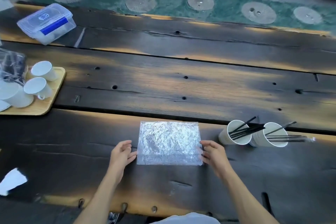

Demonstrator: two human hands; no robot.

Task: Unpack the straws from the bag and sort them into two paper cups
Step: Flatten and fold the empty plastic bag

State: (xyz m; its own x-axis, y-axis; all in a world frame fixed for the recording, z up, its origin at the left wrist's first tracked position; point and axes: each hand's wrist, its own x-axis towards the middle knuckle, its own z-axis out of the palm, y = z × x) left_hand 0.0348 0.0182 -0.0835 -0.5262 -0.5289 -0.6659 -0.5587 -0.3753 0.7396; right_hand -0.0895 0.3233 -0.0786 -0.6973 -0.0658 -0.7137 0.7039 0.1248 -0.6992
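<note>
A crinkled clear plastic bag [169,142] lies flat on the dark wooden table, with no straws visible in it. My left hand [121,154] touches its left edge and my right hand [213,152] touches its right edge, fingers lightly curled at the bag's sides. To the right stand two white paper cups side by side. The left cup [234,132] holds several black straws [244,129] leaning right. The right cup [272,135] also holds several black straws [283,137], which stick out to the right.
A wooden tray [52,94] with white mugs [39,87] and a dark bagged item sits at the left edge. A clear lidded plastic box [47,22] stands at the far left back. A white paper scrap [12,181] lies near left.
</note>
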